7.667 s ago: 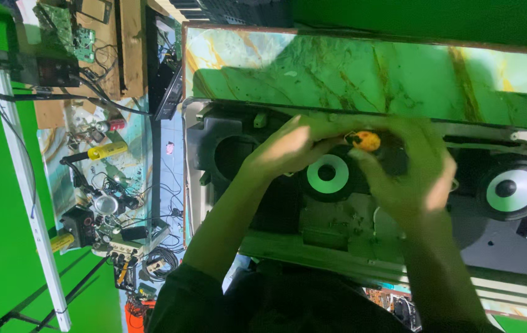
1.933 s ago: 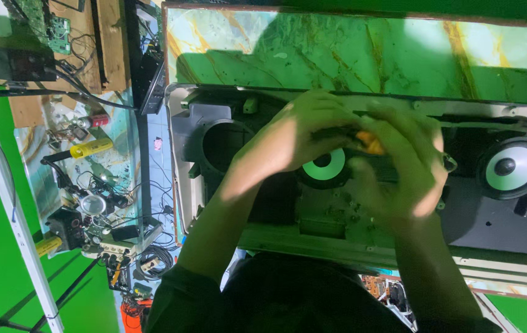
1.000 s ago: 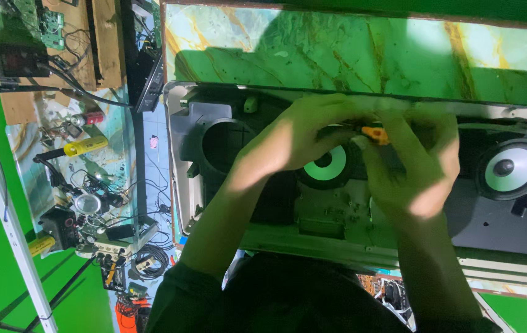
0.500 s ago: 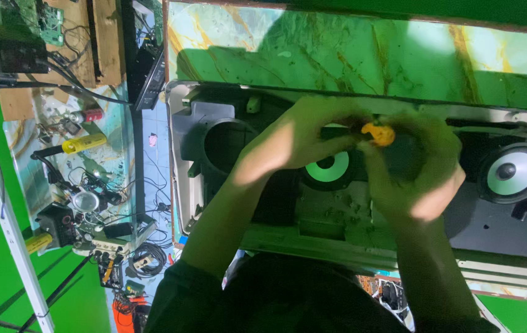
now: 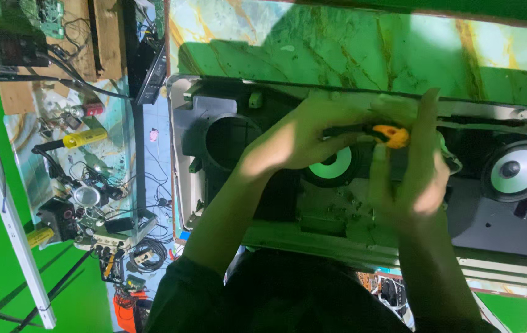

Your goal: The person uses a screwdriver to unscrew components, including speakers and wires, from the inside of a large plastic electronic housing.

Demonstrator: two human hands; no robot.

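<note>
Head view: both hands, left hand (image 5: pixel 303 139) and right hand (image 5: pixel 408 179), grip a yellow-handled screwdriver (image 5: pixel 374 132) (over the speaker housing (image 5: pixel 214 105)).

Screwdriver (image 5: pixel 382 134), orange-and-black handle, lying roughly level, mostly hidden, above the opened speaker cabinet (image 5: pixel 362 216)
</note>
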